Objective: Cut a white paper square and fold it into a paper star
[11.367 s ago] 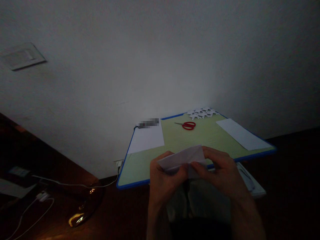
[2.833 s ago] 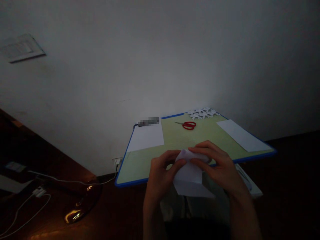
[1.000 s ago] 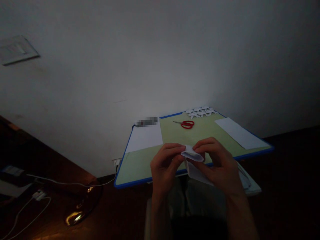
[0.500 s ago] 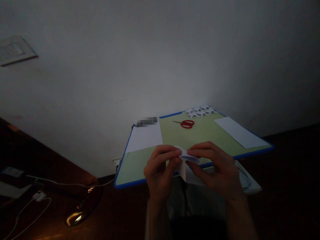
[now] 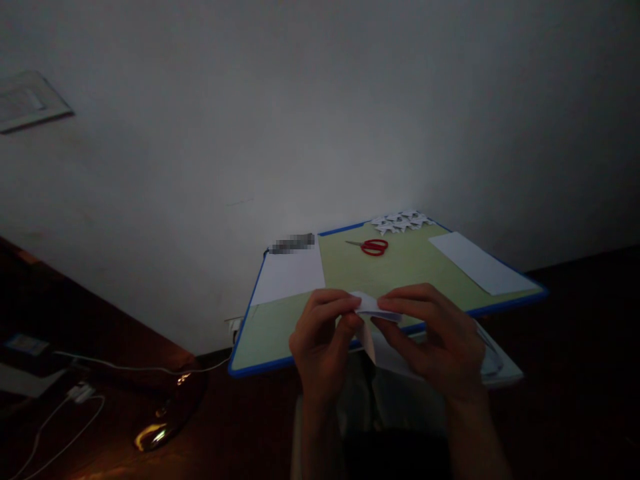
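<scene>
Between my hands, in front of the table's near edge, is a small folded piece of white paper (image 5: 369, 305). My left hand (image 5: 324, 333) pinches its left part between thumb and fingers. On the other side, my right hand (image 5: 435, 333) grips the right part the same way. One flap of the paper hangs down below the left fingertips. Beyond the hands, red-handled scissors (image 5: 374, 247) lie on the green tabletop (image 5: 350, 273). Several small folded white paper pieces (image 5: 401, 223) sit in rows at the table's far right corner.
A white sheet (image 5: 290, 275) lies at the table's left, its upper part blurred out. Another white sheet (image 5: 480, 262) rests along the right edge. A grey wall (image 5: 300, 120) stands behind. White cables (image 5: 145, 367) and a shiny lamp-like base (image 5: 153, 433) are at lower left.
The loop in the paper has been pressed flatter between my fingers. My right hand has shifted slightly to the right; the left has barely moved.
</scene>
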The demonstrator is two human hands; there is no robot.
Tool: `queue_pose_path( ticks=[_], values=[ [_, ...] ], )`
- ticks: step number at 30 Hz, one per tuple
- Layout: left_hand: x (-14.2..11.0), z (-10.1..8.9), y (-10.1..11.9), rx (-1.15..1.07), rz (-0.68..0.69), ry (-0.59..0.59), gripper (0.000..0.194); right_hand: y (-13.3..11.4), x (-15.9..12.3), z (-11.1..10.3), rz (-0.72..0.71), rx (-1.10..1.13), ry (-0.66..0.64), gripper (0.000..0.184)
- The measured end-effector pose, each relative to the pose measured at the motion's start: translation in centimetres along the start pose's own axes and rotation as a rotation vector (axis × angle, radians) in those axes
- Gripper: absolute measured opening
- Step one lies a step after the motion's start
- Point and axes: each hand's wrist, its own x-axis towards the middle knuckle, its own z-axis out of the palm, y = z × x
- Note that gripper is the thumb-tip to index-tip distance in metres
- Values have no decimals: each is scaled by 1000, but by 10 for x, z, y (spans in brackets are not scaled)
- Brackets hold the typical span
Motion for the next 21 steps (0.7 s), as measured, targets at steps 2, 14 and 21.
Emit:
queue_pose_path(
  ticks=[2, 14, 21],
  values=[
    [-2, 1, 0, -3, 2, 4, 10, -1, 0, 1, -15, -12, 9, 34],
    [-4, 2, 2, -113, -22, 68, 8, 0, 0, 5, -21, 14, -77, 55],
    [-2, 4, 3, -79, -65, 3, 12, 8, -3, 2, -36, -32, -45, 40]
  ],
)
